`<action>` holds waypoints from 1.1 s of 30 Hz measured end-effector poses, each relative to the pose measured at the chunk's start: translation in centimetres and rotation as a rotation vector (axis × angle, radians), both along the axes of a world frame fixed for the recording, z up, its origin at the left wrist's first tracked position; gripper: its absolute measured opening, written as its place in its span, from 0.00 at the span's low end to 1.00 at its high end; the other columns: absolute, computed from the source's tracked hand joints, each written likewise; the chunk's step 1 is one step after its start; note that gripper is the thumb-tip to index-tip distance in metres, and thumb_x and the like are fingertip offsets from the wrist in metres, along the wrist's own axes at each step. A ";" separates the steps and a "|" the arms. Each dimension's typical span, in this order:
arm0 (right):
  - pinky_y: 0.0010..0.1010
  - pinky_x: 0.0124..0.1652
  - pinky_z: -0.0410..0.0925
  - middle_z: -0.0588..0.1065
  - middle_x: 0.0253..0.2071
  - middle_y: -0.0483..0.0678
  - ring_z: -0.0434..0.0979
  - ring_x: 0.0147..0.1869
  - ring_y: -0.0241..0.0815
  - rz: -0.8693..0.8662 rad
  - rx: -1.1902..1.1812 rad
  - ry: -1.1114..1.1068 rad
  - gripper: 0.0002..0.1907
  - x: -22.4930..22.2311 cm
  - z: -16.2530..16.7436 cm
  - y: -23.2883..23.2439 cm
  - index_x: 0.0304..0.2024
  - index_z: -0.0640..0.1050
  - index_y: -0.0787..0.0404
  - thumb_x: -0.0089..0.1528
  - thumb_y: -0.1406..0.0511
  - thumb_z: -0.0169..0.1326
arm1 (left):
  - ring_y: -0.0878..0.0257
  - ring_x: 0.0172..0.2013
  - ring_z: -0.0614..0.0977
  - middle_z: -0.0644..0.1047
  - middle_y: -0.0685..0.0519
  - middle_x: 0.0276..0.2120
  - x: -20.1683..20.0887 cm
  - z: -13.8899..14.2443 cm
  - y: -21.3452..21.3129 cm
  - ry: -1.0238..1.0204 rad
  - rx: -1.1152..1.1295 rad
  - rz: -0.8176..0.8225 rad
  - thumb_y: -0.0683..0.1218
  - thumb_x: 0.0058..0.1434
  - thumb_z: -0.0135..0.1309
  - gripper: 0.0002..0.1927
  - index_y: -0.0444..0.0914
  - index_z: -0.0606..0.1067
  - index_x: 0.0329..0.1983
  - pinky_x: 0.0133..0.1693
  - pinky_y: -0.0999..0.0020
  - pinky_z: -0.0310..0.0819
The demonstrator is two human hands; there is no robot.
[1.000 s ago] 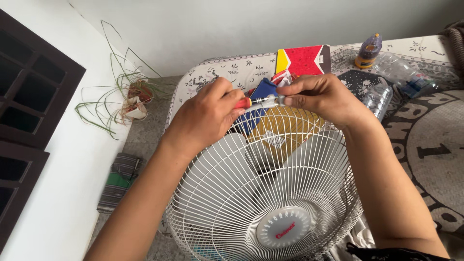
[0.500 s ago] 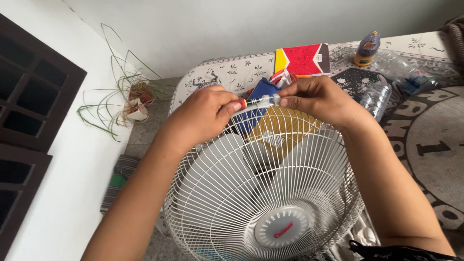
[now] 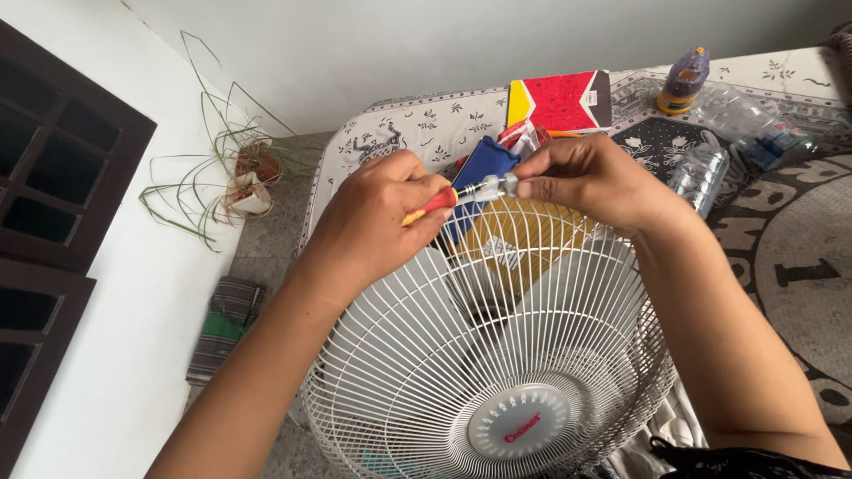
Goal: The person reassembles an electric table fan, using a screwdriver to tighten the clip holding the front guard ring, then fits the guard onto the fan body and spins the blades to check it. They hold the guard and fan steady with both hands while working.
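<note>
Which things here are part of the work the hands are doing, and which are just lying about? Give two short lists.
In use: left hand gripping the red-handled screwdriver; right hand pinching the small white clip at the rim of the white fan guard.

Lying about: red and yellow box, clear plastic bottles, small purple bottle, potted plant, folded cloth.

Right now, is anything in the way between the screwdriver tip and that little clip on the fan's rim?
Nothing visible. The left hand holds the screwdriver, and its tip already meets the small clip pinched by the right hand at the fan guard rim.
</note>
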State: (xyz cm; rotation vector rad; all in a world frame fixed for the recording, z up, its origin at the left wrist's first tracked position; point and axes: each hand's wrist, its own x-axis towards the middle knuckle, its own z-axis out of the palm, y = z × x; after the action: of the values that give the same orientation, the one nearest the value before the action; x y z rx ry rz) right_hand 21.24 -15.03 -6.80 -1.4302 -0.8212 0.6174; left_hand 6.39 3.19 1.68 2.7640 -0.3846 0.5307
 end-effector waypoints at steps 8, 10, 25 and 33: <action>0.21 0.41 0.66 0.75 0.32 0.46 0.73 0.37 0.32 0.009 0.035 0.007 0.08 -0.1 -0.2 0.0 0.34 0.75 0.66 0.52 0.71 0.52 | 0.60 0.24 0.76 0.73 0.51 0.23 0.8 -0.6 -0.2 0.099 -0.179 0.159 0.46 0.50 0.51 0.08 0.40 0.76 0.31 0.28 0.68 0.70; 0.21 0.41 0.66 0.75 0.32 0.46 0.73 0.37 0.32 0.004 0.029 0.003 0.08 -0.1 -0.3 0.0 0.34 0.75 0.66 0.52 0.71 0.52 | 0.59 0.24 0.76 0.73 0.51 0.23 1.0 -0.5 0.0 0.152 -0.146 0.209 0.46 0.52 0.48 0.08 0.40 0.76 0.29 0.29 0.67 0.70; 0.21 0.39 0.67 0.74 0.31 0.46 0.73 0.36 0.32 -0.032 0.002 0.043 0.07 -0.2 0.0 -0.1 0.32 0.75 0.65 0.51 0.71 0.53 | 0.56 0.28 0.72 0.68 0.51 0.22 0.9 0.0 -0.1 -0.040 0.079 0.009 0.45 0.53 0.51 0.07 0.36 0.72 0.25 0.30 0.61 0.66; 0.21 0.39 0.67 0.74 0.31 0.46 0.73 0.37 0.33 -0.018 0.028 0.029 0.06 -0.1 -0.2 0.0 0.32 0.74 0.66 0.51 0.71 0.53 | 0.58 0.29 0.71 0.68 0.54 0.25 0.7 0.1 -0.4 -0.194 0.257 -0.063 0.44 0.49 0.55 0.06 0.37 0.71 0.27 0.33 0.62 0.65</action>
State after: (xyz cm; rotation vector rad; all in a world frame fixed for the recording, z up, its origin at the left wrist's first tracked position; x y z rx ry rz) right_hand 21.16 -14.99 -6.98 -1.3985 -0.7910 0.6095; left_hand 7.10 2.79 1.81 2.9395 -0.6216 0.7865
